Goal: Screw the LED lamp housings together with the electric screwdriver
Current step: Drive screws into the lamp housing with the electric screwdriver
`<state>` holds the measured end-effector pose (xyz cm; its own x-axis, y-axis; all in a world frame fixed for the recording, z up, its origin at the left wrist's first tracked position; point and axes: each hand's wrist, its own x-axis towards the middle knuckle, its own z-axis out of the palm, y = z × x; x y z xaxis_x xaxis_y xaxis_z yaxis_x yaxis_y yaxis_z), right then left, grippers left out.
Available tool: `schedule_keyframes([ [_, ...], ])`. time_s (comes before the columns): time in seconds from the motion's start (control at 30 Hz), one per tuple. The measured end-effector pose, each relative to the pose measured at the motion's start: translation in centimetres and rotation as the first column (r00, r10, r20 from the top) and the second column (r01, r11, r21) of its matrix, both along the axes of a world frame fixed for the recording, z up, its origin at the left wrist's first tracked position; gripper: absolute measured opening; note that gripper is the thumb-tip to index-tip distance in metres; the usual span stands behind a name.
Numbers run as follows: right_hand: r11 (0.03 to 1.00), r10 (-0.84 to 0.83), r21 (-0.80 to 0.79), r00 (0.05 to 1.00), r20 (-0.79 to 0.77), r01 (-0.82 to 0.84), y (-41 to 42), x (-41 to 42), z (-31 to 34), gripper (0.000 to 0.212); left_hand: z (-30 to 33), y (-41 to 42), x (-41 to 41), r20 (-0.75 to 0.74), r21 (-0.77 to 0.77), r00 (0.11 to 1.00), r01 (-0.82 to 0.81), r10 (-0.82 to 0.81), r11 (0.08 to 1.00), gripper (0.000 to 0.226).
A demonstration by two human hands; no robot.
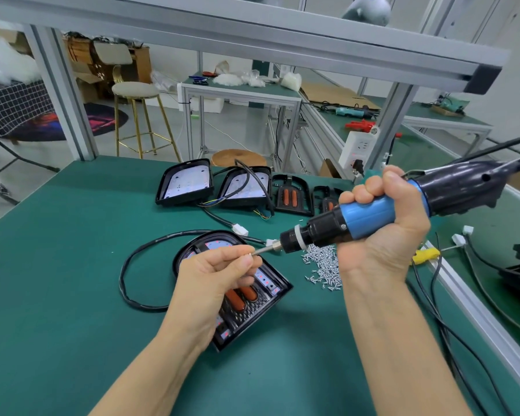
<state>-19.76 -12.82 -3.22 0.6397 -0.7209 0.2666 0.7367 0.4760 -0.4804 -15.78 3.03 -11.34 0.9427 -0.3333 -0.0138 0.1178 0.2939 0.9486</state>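
Observation:
My right hand (382, 223) grips the blue and black electric screwdriver (370, 214), held nearly level with its bit pointing left. My left hand (219, 274) pinches something small at the bit's tip (254, 252); a screw there is too small to make out. Under my left hand a black LED lamp housing (252, 307) lies open on the green mat, showing two orange lenses and a strip of LEDs. Its black cable (126, 271) loops to the left. A pile of small silver screws (323, 267) lies just right of the housing.
Two more housings with white LED boards (186, 181) (246, 187) and two black covers with orange lenses (291, 195) sit at the back of the mat. Cables (451, 295) run along the right edge by the aluminium rail. A power strip (357, 148) hangs on the post.

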Motion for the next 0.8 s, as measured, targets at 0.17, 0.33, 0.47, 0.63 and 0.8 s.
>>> schedule_keyframes([
  [0.17, 1.0, 0.012, 0.028, 1.0, -0.002, -0.012, 0.0, 0.8, -0.2, 0.013, 0.8, 2.0, 0.9, 0.121, 0.076, 0.992, -0.052, 0.043, 0.996, 0.04],
  [0.33, 1.0, 0.003, -0.02, 1.0, -0.009, -0.003, -0.1, 1.5, -0.1, 0.015, -1.2, 6.3, 5.1, 0.358, 0.633, 0.894, -0.444, 0.268, 0.634, 0.023],
  [0.47, 0.999, 0.017, -0.049, 0.999, -0.03, -0.019, 0.2, 2.6, -0.6, 0.015, -2.4, 5.8, 7.0, 0.271, 0.911, 0.96, -0.28, 0.073, 0.302, 0.032],
  [0.63, 0.994, -0.012, -0.112, 0.996, -0.084, 0.003, 0.8, 4.4, -1.4, 0.018, -2.3, 4.1, 7.7, 0.232, 0.895, 0.964, -0.265, 0.132, 0.359, 0.028],
  [0.8, 0.983, -0.063, -0.178, 0.989, -0.131, 0.039, 0.9, 5.8, -2.2, 0.018, -2.1, 3.7, 7.8, 0.127, 0.725, 0.975, -0.218, 0.184, 0.654, 0.022],
])
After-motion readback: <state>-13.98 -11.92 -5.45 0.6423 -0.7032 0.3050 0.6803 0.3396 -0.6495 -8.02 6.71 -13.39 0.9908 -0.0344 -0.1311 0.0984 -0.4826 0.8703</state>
